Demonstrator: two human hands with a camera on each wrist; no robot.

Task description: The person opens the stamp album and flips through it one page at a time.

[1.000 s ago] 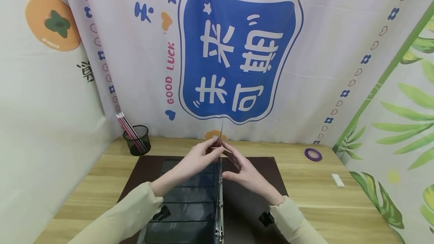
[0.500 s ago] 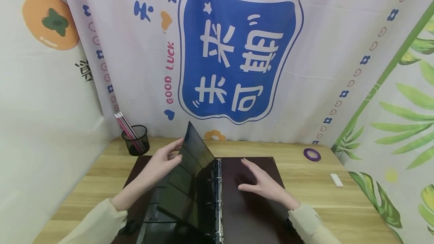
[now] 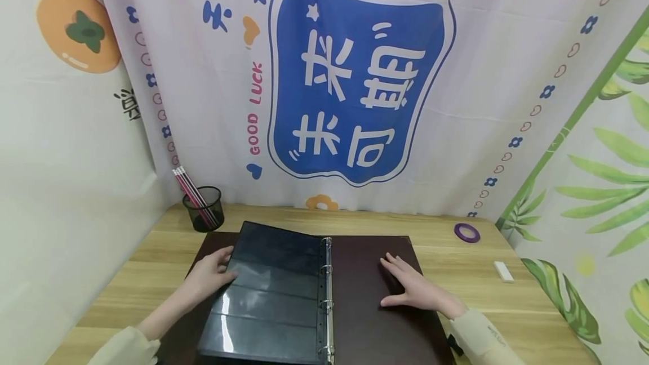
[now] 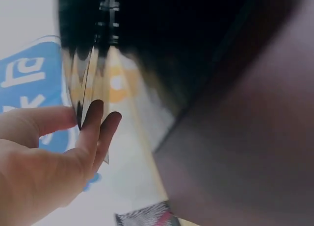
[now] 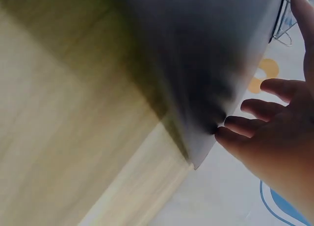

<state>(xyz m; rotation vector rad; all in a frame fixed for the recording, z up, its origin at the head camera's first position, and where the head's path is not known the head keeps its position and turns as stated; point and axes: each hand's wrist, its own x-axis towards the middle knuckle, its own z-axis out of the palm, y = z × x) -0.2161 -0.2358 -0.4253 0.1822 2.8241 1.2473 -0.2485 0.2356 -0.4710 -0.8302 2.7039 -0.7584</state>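
Observation:
A dark brown ring binder [image 3: 365, 303] lies spread on the wooden table, metal rings [image 3: 328, 303] along its middle. Black pocket pages [image 3: 269, 292] cover most of its left half, their outer edge slightly raised from the cover. At that outer edge my left hand [image 3: 208, 275] holds the pages; in the left wrist view their edges run between thumb and fingers. My right hand [image 3: 413, 286] is over the bare right inside cover, fingers extended and thumb apart. In the right wrist view, fingertips [image 5: 219, 132] are right at the cover's surface and nothing is held.
A black mesh cup [image 3: 204, 210] with several pencils [image 3: 192, 190] stands at the table's back left. To the right lie a purple tape roll [image 3: 467, 232] and a white eraser [image 3: 503, 271]. A printed cloth [image 3: 446, 145] hangs behind the table [image 3: 471, 297].
The pages have gone from upright at the rings to nearly flat on the left, with my left hand following down and left. My right hand has let go and moved right, over the cover.

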